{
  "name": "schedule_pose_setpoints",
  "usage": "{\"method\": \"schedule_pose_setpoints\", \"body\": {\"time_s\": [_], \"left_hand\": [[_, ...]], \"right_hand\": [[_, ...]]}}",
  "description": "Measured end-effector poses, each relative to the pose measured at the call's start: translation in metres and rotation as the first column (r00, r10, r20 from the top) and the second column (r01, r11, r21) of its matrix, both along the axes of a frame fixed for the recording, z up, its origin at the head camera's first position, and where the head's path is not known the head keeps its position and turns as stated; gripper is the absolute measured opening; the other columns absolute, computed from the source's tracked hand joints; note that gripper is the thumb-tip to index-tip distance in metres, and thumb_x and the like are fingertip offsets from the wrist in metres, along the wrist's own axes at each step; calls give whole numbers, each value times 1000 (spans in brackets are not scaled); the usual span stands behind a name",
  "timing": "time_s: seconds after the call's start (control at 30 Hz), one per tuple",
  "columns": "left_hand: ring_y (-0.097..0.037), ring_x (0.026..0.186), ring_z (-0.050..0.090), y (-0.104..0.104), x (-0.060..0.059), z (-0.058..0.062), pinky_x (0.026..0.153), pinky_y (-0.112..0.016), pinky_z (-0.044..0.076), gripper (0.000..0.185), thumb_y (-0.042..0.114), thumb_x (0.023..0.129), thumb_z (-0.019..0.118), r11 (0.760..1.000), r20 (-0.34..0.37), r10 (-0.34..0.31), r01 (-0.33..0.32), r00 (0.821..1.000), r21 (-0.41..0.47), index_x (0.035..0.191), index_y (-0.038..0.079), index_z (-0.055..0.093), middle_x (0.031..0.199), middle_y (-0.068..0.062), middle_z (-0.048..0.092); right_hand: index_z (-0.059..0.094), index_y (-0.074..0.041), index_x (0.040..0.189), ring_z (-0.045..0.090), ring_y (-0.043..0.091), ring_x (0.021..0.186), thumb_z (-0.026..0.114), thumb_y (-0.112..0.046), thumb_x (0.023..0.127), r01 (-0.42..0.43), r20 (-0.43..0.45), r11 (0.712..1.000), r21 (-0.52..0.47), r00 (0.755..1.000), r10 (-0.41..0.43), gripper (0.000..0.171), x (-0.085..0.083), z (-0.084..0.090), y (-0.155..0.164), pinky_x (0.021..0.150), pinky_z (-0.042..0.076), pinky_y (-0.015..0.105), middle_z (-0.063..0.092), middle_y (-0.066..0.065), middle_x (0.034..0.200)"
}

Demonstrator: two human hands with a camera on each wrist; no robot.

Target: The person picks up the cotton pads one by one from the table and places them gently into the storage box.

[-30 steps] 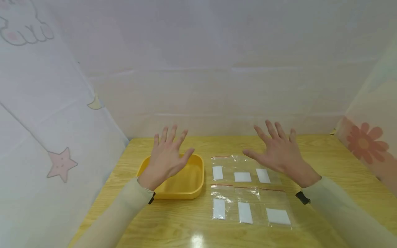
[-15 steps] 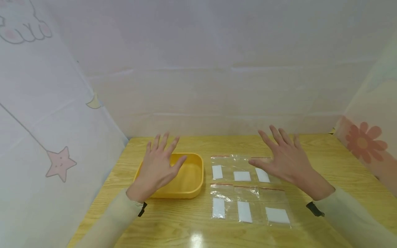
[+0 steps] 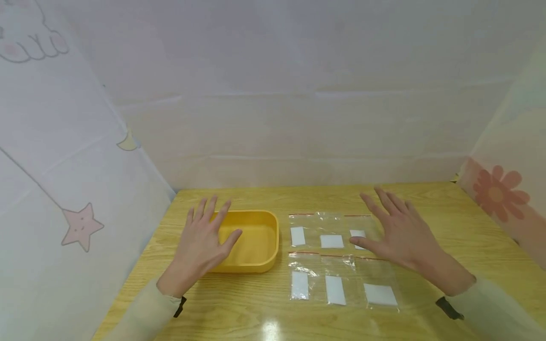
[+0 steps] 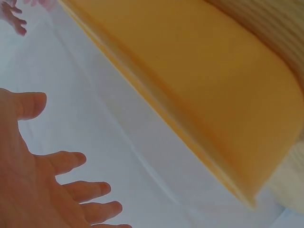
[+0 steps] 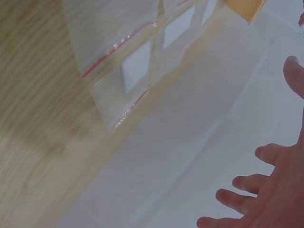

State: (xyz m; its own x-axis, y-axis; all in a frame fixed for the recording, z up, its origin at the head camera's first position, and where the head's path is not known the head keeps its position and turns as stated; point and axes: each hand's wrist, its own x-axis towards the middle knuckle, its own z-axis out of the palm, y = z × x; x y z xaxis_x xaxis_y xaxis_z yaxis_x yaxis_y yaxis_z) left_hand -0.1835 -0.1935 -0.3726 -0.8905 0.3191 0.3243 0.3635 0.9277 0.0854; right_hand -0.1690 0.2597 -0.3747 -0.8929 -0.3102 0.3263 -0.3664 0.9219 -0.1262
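My left hand point(image 3: 198, 244) hovers with spread fingers over the left side of a yellow plastic bin point(image 3: 256, 269), hiding part of its rim. In the left wrist view the bin's wall point(image 4: 213, 85) rises beside the bare palm point(image 4: 28, 185). On the other side my right hand point(image 3: 405, 237), fingers also spread and holding nothing, is above the clear zip bags. Its thumb overlaps the back-row right bag's white piece point(image 3: 357, 233). Two rows of red-striped zip bags point(image 3: 313, 265) lie flat, each with a white rectangle point(image 3: 335, 290) inside. The right wrist view shows several of these bags point(image 5: 109, 42) beyond the fingers.
Beneath everything is a wooden table point(image 3: 239, 308). A pale cloth backdrop point(image 3: 273, 142) stands along its back edge, with printed cloth at the left point(image 3: 81, 227) and right point(image 3: 495, 194). Dark wrist straps point(image 3: 449, 308) sit at both sleeve cuffs.
Both hands have drawn apart and down toward the person, the left one moving left across the bin and the right one moving right. Bin and bags stay in place.
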Motion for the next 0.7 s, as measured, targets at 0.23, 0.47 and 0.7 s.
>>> {"method": "schedule_pose_setpoints", "body": {"time_s": [0.23, 0.47, 0.7], "left_hand": [[-52, 152, 25, -14, 9, -12, 118, -73, 21, 79, 62, 103, 56, 999, 37, 16, -18, 999, 41, 164, 15, 43, 167, -25, 31], [-52, 153, 22, -35, 15, -23, 118, -73, 22, 85, 63, 102, 58, 988, 143, 46, -66, 989, 139, 165, 10, 37, 169, -27, 25], [-57, 149, 26, -59, 17, -30, 111, -76, 32, 97, 68, 99, 62, 959, 263, 59, -129, 963, 254, 168, 9, 28, 169, -28, 22]], "right_hand": [[26, -18, 170, 42, 59, 137, 68, -78, 86, 30, 50, 999, 38, 998, -32, 111, 13, -7, 6, 91, 43, 79, 32, 33, 163], [39, -12, 164, 52, 56, 127, 73, -74, 86, -11, 122, 1000, 0, 993, 11, 106, 21, -20, 18, 84, 45, 80, 47, 28, 155], [52, -15, 157, 51, 53, 130, 85, -62, 82, -118, 212, 973, -197, 964, 160, 95, 32, -37, 34, 88, 45, 78, 52, 21, 152]]}}
